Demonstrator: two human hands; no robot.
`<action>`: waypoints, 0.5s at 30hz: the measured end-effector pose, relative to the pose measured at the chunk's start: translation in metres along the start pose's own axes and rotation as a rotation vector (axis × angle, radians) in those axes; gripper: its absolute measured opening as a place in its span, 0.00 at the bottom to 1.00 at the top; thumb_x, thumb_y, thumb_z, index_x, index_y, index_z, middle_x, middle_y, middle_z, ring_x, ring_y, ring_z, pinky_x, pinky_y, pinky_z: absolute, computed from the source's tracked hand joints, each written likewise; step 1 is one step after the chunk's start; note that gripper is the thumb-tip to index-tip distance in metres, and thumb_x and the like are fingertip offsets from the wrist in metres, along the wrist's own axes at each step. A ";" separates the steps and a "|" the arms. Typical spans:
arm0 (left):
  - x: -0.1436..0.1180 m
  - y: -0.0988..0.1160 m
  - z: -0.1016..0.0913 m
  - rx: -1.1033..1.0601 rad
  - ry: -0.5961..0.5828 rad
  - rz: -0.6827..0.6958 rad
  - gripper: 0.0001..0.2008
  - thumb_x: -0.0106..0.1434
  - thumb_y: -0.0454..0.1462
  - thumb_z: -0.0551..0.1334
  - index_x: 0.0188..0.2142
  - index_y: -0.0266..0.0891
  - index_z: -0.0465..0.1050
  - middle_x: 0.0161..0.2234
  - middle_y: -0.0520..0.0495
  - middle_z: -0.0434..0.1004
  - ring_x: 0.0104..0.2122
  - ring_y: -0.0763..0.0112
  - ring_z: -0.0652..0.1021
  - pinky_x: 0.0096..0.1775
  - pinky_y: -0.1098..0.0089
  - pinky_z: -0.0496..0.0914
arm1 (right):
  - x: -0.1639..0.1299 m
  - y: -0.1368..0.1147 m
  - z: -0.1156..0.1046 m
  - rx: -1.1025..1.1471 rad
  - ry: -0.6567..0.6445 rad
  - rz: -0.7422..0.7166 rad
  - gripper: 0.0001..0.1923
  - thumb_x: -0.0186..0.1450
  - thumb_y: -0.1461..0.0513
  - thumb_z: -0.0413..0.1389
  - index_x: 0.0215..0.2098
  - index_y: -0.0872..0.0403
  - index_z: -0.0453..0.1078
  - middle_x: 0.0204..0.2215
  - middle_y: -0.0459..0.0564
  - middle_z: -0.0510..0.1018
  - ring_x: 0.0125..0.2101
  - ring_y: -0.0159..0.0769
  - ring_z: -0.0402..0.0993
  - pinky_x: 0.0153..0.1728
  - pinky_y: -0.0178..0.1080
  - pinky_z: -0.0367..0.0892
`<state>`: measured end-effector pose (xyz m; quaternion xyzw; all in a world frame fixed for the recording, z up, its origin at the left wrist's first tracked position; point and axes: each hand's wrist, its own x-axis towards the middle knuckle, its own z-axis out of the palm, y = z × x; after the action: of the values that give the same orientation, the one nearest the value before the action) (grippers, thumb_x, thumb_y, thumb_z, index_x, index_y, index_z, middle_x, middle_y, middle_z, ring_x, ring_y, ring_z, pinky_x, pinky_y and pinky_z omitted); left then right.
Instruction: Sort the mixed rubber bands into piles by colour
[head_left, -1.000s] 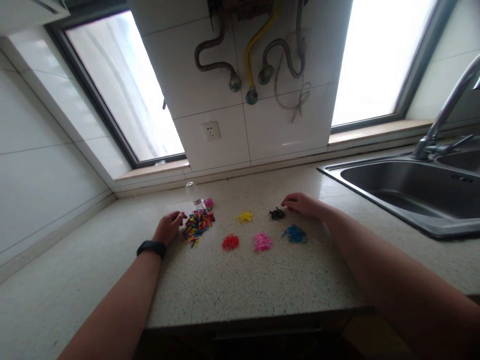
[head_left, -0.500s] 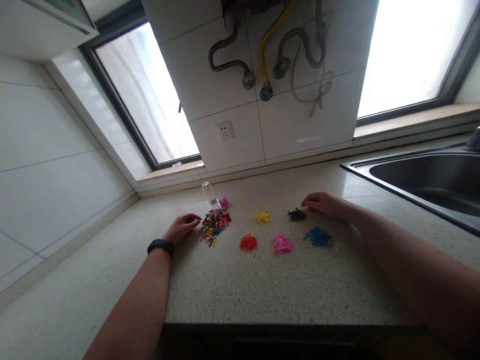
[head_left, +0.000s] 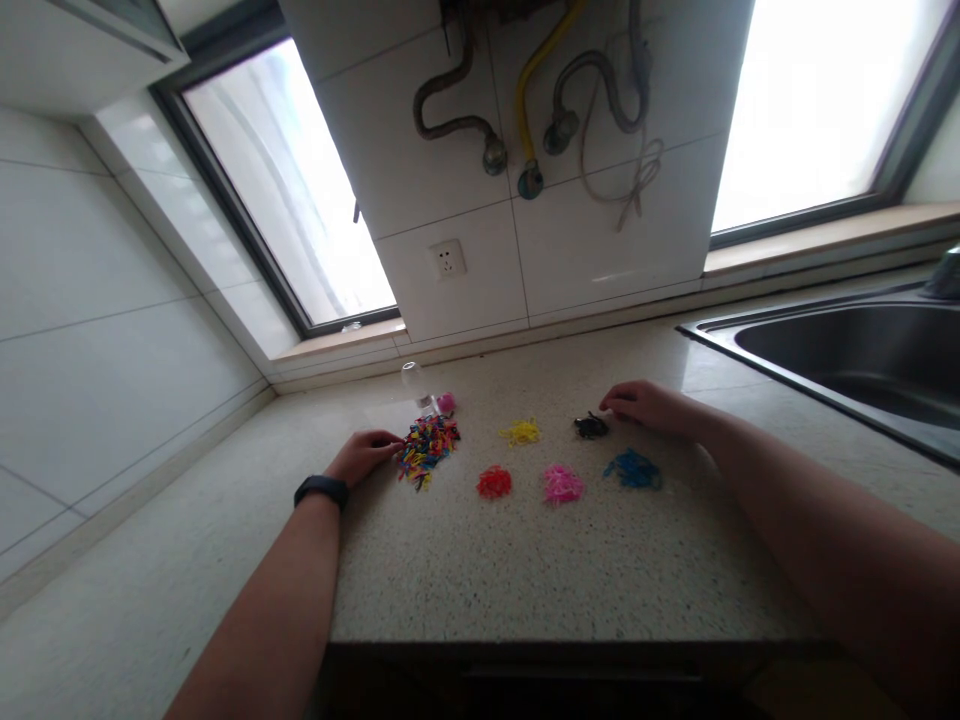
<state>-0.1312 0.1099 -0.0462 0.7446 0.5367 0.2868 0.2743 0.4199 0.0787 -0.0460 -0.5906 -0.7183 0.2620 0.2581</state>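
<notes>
Resting on the speckled tabletop (head_left: pixel 525 570), the left hand (head_left: pixel 364 455) lies palm down with its fingers loosely curled and their tips touching the near edge of the mixed-colour pile (head_left: pixel 427 447) of small pieces; whether it pinches any piece cannot be told at this size. A dark watch band (head_left: pixel 321 490) circles that wrist. Just beyond the pile from this hand lies a small clear bottle (head_left: pixel 415 385) on its side, with a pink cap (head_left: pixel 447 403) just beside it.

Far across from it, the right hand (head_left: pixel 649 405) also rests on the tabletop, fingers drawn together and pointing toward the small black pile (head_left: pixel 591 427), which sits just off its fingertips; contact cannot be made out, nor whether anything is held between the fingers. On the near side of this hand, close to the forearm, lies the blue pile (head_left: pixel 634 468).

Between the two hands sit three more sorted heaps, each apart from the others: the yellow pile (head_left: pixel 520 432) farther out, the red pile (head_left: pixel 494 482) and the pink pile (head_left: pixel 563 484) nearer the body.

Well out past the right hand, the steel sink (head_left: pixel 847 345) is set into the tabletop, and on the tiled wall ahead of both hands a white socket (head_left: pixel 448 259) sits below hanging hoses (head_left: pixel 525 110).
</notes>
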 end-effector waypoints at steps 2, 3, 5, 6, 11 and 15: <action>0.000 0.000 0.001 -0.002 0.005 -0.004 0.22 0.54 0.51 0.68 0.38 0.36 0.82 0.34 0.42 0.82 0.34 0.62 0.77 0.36 0.67 0.68 | 0.001 0.002 0.000 -0.002 -0.001 -0.006 0.20 0.63 0.51 0.53 0.41 0.56 0.77 0.27 0.50 0.78 0.21 0.31 0.65 0.23 0.35 0.59; 0.000 0.001 0.001 -0.001 0.009 -0.006 0.22 0.54 0.51 0.68 0.38 0.36 0.82 0.34 0.43 0.82 0.33 0.63 0.77 0.35 0.67 0.68 | 0.001 0.002 0.000 -0.001 -0.002 -0.007 0.20 0.63 0.50 0.53 0.41 0.56 0.77 0.26 0.50 0.78 0.21 0.31 0.66 0.23 0.35 0.59; 0.000 0.002 0.002 0.003 0.018 -0.009 0.21 0.53 0.51 0.68 0.38 0.37 0.82 0.33 0.43 0.82 0.32 0.63 0.77 0.35 0.67 0.68 | 0.002 0.003 0.000 0.001 -0.001 -0.008 0.20 0.63 0.50 0.53 0.41 0.56 0.78 0.27 0.51 0.78 0.22 0.32 0.66 0.24 0.35 0.60; 0.000 0.002 0.002 0.004 0.022 -0.008 0.21 0.53 0.51 0.68 0.37 0.37 0.82 0.33 0.43 0.82 0.32 0.63 0.77 0.35 0.67 0.68 | 0.002 0.003 0.000 0.001 0.000 -0.007 0.20 0.63 0.50 0.53 0.41 0.56 0.78 0.27 0.51 0.78 0.22 0.32 0.67 0.24 0.35 0.60; 0.000 0.003 0.003 0.008 0.037 -0.005 0.21 0.53 0.52 0.68 0.36 0.37 0.82 0.33 0.43 0.82 0.34 0.61 0.78 0.38 0.66 0.69 | 0.001 0.000 0.000 -0.011 -0.004 0.000 0.21 0.63 0.49 0.53 0.41 0.55 0.78 0.28 0.51 0.79 0.24 0.32 0.68 0.26 0.35 0.61; 0.000 0.005 0.003 0.009 0.042 -0.014 0.21 0.54 0.52 0.67 0.36 0.36 0.81 0.33 0.43 0.82 0.34 0.62 0.77 0.37 0.66 0.69 | 0.001 0.000 0.000 -0.016 -0.003 0.004 0.21 0.63 0.50 0.53 0.41 0.56 0.77 0.27 0.51 0.78 0.22 0.32 0.66 0.25 0.36 0.60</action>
<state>-0.1259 0.1080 -0.0454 0.7359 0.5488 0.2981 0.2616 0.4194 0.0794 -0.0459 -0.5937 -0.7197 0.2575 0.2516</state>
